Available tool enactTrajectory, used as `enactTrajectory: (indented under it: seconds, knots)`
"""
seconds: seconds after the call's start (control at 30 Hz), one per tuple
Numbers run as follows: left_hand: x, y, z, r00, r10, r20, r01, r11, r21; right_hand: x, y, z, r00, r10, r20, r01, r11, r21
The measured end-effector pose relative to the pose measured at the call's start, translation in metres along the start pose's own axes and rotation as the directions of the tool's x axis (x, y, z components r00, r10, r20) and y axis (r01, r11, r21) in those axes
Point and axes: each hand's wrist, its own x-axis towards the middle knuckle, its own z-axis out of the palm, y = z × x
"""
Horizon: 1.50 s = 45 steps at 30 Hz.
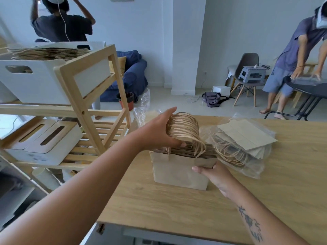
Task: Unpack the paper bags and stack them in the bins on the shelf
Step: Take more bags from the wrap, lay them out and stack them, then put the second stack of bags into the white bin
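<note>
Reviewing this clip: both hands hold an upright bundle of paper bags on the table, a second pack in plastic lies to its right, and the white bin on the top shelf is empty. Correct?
Not quite. In the head view the white bin on the top shelf already holds a flat stack of paper bags. The rest stands: the left hand and right hand hold the upright bundle on the table, and the plastic-wrapped pack lies to its right.

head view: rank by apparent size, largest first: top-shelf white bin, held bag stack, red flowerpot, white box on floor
1. top-shelf white bin
2. held bag stack, though nearer the camera
3/4. red flowerpot and white box on floor: alike, unranked
</note>
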Motion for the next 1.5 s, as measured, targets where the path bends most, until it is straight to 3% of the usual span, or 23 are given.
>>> enactTrajectory:
  seconds: [0.23, 0.47, 0.7, 0.83, 1.03, 1.13, 1.33, 1.43, 1.5]
  knots:
    - [0.008, 0.017, -0.003, 0.995, 0.083, -0.051, -0.072, 0.979, 0.189, -0.004, -0.005, 0.001, 1.0, 0.027, 0.007, -0.027, 1.0, 0.009]
    - [-0.01, 0.028, 0.0, 0.995, 0.062, -0.082, -0.045, 0.978, 0.201, -0.013, -0.007, 0.001, 1.0, -0.012, 0.017, 0.012, 0.999, -0.043]
    - [-0.038, 0.068, -0.059, 0.955, 0.147, -0.256, -0.059, 0.945, 0.321, -0.003, -0.075, 0.0, 0.963, -0.266, 0.027, 0.268, 0.955, -0.127]
    - [-0.059, 0.09, -0.116, 0.906, 0.214, -0.367, -0.041, 0.904, 0.425, 0.024, -0.143, 0.009, 0.882, -0.471, 0.016, 0.463, 0.861, -0.209]
    - [-0.102, 0.101, -0.206, 0.792, 0.33, -0.514, 0.02, 0.827, 0.562, 0.055, -0.259, 0.059, 0.757, -0.654, 0.009, 0.636, 0.733, -0.242]
    - [-0.135, 0.086, -0.244, 0.714, 0.434, -0.549, -0.001, 0.785, 0.619, 0.059, -0.309, 0.104, 0.652, -0.757, 0.032, 0.735, 0.621, -0.271]
    - [-0.199, 0.011, -0.33, 0.564, 0.444, -0.696, 0.236, 0.721, 0.651, 0.076, -0.381, 0.235, 0.398, -0.905, 0.148, 0.894, 0.346, -0.286]
    - [-0.221, -0.035, -0.377, 0.517, 0.423, -0.744, 0.35, 0.689, 0.635, 0.096, -0.41, 0.312, 0.363, -0.917, 0.166, 0.912, 0.314, -0.263]
    - [-0.232, -0.065, -0.407, 0.535, 0.383, -0.753, 0.413, 0.659, 0.629, 0.113, -0.419, 0.359, 0.344, -0.915, 0.211, 0.923, 0.288, -0.255]
